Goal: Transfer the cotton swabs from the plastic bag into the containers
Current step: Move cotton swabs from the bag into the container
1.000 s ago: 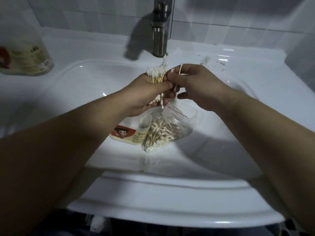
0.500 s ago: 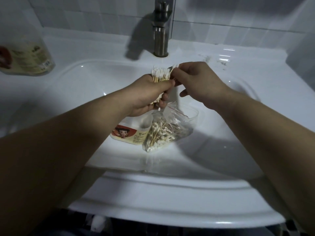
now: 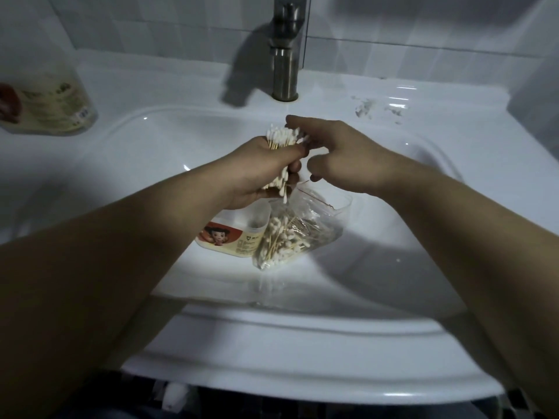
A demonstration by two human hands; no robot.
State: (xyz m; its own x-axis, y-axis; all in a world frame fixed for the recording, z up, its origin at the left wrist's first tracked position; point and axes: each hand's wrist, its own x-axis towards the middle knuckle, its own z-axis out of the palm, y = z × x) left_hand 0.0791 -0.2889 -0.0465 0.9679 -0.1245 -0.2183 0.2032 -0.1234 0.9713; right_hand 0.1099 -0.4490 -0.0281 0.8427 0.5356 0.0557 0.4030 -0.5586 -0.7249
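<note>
My left hand (image 3: 257, 173) grips an upright bundle of cotton swabs (image 3: 282, 138) over the sink basin, with white tips showing above and below the fist. My right hand (image 3: 341, 152) is beside it, its index finger stretched across the bundle's top tips and touching them. Below the hands, a clear plastic bag (image 3: 305, 234) with several swabs inside lies in the basin with its mouth open. A clear container (image 3: 239, 237) with a cartoon label lies next to the bag on its left, partly hidden by my left hand.
The white sink (image 3: 302, 343) fills the view, with a steel faucet (image 3: 286, 55) at the back centre. A large labelled jar (image 3: 51, 101) stands on the counter at the back left. White residue specks (image 3: 367, 105) lie on the counter at the back right.
My right hand held a single swab by the bundle; now that swab sits in the bundle and the index finger lies over the tips. The left hand stayed put.
</note>
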